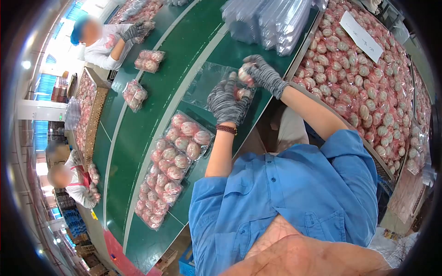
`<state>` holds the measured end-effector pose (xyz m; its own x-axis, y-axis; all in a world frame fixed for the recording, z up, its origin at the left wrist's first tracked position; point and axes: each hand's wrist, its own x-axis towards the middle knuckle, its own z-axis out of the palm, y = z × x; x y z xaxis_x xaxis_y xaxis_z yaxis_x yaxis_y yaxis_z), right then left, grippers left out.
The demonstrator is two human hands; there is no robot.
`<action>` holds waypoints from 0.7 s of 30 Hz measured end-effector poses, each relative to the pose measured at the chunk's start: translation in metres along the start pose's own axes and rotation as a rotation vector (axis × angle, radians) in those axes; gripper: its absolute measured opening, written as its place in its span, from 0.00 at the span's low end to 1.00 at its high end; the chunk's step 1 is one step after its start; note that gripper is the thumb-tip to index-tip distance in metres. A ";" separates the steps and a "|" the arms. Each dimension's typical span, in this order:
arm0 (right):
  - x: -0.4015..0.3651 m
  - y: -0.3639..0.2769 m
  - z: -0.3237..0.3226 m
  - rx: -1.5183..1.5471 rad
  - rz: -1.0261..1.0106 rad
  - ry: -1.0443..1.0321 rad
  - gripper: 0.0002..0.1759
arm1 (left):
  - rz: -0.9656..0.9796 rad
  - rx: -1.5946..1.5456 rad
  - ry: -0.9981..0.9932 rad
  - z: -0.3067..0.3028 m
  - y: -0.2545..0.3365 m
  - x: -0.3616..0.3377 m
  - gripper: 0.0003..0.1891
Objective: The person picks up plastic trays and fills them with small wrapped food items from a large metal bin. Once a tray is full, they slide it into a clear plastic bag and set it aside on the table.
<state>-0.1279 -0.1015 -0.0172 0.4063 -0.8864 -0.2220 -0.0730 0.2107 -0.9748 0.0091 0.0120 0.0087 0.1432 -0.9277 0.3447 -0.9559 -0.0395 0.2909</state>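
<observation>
My left hand, in a grey striped knit glove, lies across a clear plastic bag, fingers bent over its film. A few eggs in pink-printed wrapping show beside those fingers, partly hidden. My right hand, gloved the same way, closes around a wrapped egg just above them. Left of my forearm, filled clear packs of wrapped eggs lie in a row on the green conveyor table.
Stacked clear plastic trays stand at the far end. To the right, a large bin of wrapped eggs carries a white paper sheet. Two packs lie across the belt. Co-workers work along the opposite side.
</observation>
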 end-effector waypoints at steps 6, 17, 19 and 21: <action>0.041 0.060 -0.029 0.202 -0.139 -0.498 0.31 | -0.048 0.026 -0.016 -0.005 0.003 -0.002 0.31; -0.004 -0.021 -0.023 -0.521 -0.410 -0.450 0.28 | -0.123 -0.018 -0.111 -0.009 0.003 0.006 0.39; 0.010 -0.027 -0.026 -0.608 -0.489 -0.409 0.27 | -0.148 -0.016 -0.244 -0.017 0.002 0.014 0.43; 0.026 -0.033 -0.026 -0.439 -0.342 -0.326 0.25 | -0.168 -0.009 -0.307 -0.020 0.002 0.019 0.47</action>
<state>-0.1387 -0.1421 0.0086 0.7237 -0.6881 0.0530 -0.2280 -0.3109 -0.9227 0.0150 0.0016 0.0342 0.2130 -0.9770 0.0068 -0.9230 -0.1990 0.3293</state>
